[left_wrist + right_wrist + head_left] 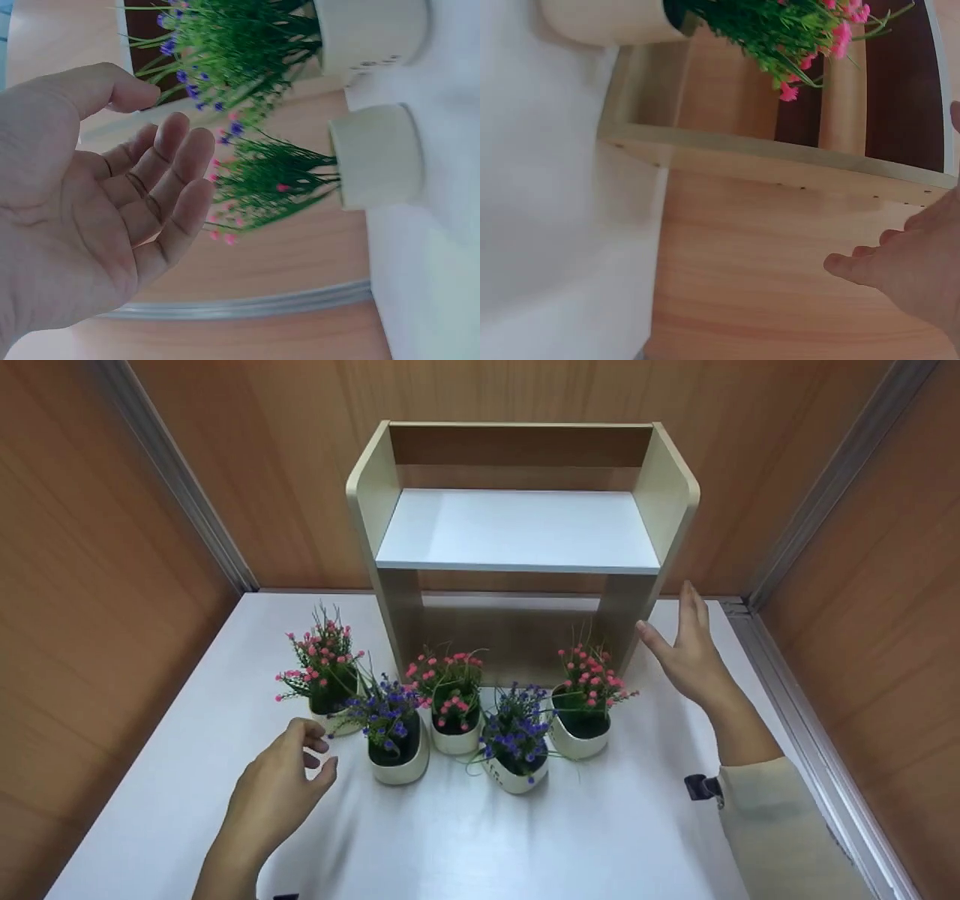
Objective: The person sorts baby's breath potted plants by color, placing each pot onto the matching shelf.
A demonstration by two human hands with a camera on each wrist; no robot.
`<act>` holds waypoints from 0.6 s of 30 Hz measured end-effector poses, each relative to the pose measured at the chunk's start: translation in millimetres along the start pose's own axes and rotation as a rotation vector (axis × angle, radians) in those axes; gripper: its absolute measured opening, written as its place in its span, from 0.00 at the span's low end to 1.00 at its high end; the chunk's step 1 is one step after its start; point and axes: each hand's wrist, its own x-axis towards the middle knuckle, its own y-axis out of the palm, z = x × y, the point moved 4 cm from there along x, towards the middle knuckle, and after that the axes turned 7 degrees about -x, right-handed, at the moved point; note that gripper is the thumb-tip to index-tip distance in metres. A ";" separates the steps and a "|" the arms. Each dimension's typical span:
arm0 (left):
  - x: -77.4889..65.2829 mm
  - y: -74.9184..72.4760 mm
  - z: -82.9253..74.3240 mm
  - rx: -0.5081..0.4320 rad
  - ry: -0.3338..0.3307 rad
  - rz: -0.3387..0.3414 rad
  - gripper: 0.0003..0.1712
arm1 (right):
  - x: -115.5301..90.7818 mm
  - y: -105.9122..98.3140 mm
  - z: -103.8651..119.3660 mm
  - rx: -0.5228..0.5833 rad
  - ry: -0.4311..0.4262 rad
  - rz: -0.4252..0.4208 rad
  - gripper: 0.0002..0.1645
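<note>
Several small artificial plants in white pots stand in front of a two-tier shelf unit. My left hand hovers with loosely bent fingers near the left purple-flowered plant and the leftmost pink-flowered plant. In the left wrist view, its palm shows with nothing in it. My right hand is raised beside the shelf's right side panel, fingers extended, holding nothing. It is nearest that panel and the right pink-flowered plant. A pink-flowered plant and a purple-flowered plant stand between the outer ones.
The shelf's white middle board bears nothing visible. Wood-patterned panels enclose the white table at the back and both sides, with metal strips along the corners. A dark strap sits at the right sleeve's cuff.
</note>
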 end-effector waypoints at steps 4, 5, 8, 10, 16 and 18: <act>-2.3 11.8 18.9 -0.017 -0.100 0.094 0.29 | 18.4 -9.8 11.0 0.130 0.014 -0.034 0.69; -1.9 15.7 22.9 -0.021 -0.124 0.121 0.33 | 22.7 -12.1 14.7 0.163 0.015 -0.046 0.69; 1.7 30.4 32.7 -0.034 -0.179 0.202 0.46 | 35.9 -17.7 28.0 0.303 -0.028 -0.081 0.68; 5.0 43.3 36.8 -0.052 -0.193 0.245 0.56 | 45.3 -20.3 36.1 0.397 -0.064 -0.112 0.68; 16.0 81.6 35.3 -0.125 -0.133 0.278 0.73 | 69.7 -23.1 41.6 0.522 -0.030 -0.192 0.60; 19.0 89.9 32.4 -0.151 -0.118 0.270 0.75 | 74.8 -22.1 38.7 0.543 -0.003 -0.198 0.56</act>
